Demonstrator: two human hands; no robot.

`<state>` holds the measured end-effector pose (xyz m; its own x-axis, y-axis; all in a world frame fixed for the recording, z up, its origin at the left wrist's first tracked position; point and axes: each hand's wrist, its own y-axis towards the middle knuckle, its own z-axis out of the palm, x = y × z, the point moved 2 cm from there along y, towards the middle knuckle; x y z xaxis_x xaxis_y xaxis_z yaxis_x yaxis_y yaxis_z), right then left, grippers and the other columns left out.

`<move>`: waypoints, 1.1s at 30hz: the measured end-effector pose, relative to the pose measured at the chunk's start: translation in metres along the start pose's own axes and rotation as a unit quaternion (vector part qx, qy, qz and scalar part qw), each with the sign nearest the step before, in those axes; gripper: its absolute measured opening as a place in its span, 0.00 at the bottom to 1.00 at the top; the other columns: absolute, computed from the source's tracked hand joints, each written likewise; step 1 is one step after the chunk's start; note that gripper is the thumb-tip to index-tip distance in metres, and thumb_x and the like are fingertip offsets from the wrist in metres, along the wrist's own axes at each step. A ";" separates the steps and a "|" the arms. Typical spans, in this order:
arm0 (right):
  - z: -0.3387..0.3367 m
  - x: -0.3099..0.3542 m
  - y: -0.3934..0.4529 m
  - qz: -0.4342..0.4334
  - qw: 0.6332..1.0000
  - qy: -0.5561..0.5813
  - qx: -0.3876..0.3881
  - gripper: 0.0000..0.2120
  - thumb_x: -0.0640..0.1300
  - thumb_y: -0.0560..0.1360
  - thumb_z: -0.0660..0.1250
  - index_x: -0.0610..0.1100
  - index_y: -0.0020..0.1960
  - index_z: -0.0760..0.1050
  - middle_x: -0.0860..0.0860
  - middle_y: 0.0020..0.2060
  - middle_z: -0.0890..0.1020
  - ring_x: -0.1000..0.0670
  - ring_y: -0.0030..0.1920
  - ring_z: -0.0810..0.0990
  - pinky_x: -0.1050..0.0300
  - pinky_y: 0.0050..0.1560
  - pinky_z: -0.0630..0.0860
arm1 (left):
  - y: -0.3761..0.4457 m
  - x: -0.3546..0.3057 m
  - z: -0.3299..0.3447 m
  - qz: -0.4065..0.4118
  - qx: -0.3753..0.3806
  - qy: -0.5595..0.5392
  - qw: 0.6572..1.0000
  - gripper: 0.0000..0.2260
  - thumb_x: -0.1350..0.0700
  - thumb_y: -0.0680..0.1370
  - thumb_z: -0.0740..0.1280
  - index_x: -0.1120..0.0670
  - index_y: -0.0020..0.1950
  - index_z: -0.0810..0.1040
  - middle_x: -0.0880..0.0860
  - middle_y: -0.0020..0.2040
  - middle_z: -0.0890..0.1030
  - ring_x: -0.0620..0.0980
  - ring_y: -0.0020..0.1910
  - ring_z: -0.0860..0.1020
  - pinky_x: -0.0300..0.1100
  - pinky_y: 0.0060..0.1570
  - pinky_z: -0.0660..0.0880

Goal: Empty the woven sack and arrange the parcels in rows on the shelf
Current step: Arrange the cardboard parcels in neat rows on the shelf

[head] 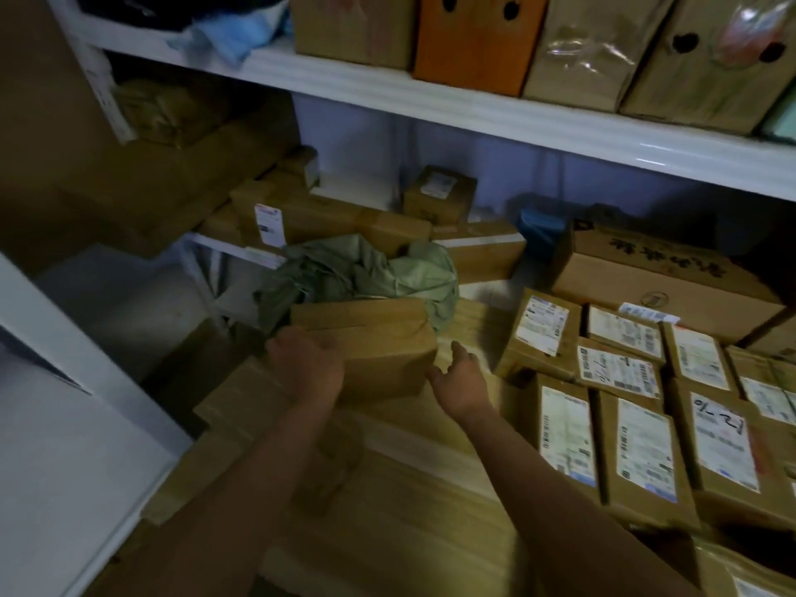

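The brown parcel (366, 342) sits on the wooden shelf (430, 489), half out of the green woven sack (366, 269). Left hand (308, 364) grips its near corner; right hand (458, 377) hovers spread just beside it. I'd grab both ends, then slide it toward the labelled rows (624, 402). Sack's insides are hidden, pretty dim too.

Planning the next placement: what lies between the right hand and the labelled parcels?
Head view: only bare wooden shelf between right hand and labelled parcels.
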<state>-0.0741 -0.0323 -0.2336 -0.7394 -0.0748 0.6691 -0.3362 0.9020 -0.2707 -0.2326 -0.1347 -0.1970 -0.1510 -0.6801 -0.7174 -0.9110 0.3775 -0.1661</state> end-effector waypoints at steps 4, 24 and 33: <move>0.009 0.011 0.012 0.045 0.997 0.063 0.022 0.31 0.46 0.78 0.62 0.38 0.76 0.54 0.40 0.73 0.64 0.40 0.71 0.65 0.48 0.69 0.66 | 0.025 0.010 -0.006 -0.059 0.106 -0.023 0.992 0.21 0.56 0.79 0.60 0.66 0.69 0.64 0.64 0.67 0.70 0.63 0.64 0.71 0.52 0.62 0.69; -0.064 -0.026 -0.015 0.120 0.955 0.153 -0.223 0.37 0.71 0.70 0.55 0.45 0.66 0.71 0.42 0.63 0.75 0.38 0.64 0.72 0.39 0.66 0.69 | -0.015 -0.024 0.022 0.025 0.218 -0.184 0.958 0.15 0.42 0.79 0.56 0.51 0.58 0.69 0.53 0.51 0.76 0.50 0.44 0.74 0.46 0.46 0.73; -0.091 -0.058 -0.029 0.098 0.944 0.275 -0.155 0.14 0.41 0.76 0.65 0.47 0.61 0.69 0.43 0.61 0.76 0.42 0.57 0.76 0.43 0.62 0.73 | -0.047 -0.027 0.035 -0.009 0.270 -0.159 0.950 0.23 0.36 0.78 0.50 0.44 0.70 0.64 0.58 0.64 0.72 0.61 0.56 0.76 0.54 0.49 0.80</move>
<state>0.0317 -0.0150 -0.2015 -0.3265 0.2621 0.9081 0.0266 0.9629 -0.2684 -0.1724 -0.1122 -0.1938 0.0647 -0.4972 -0.8652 -0.5698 0.6934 -0.4411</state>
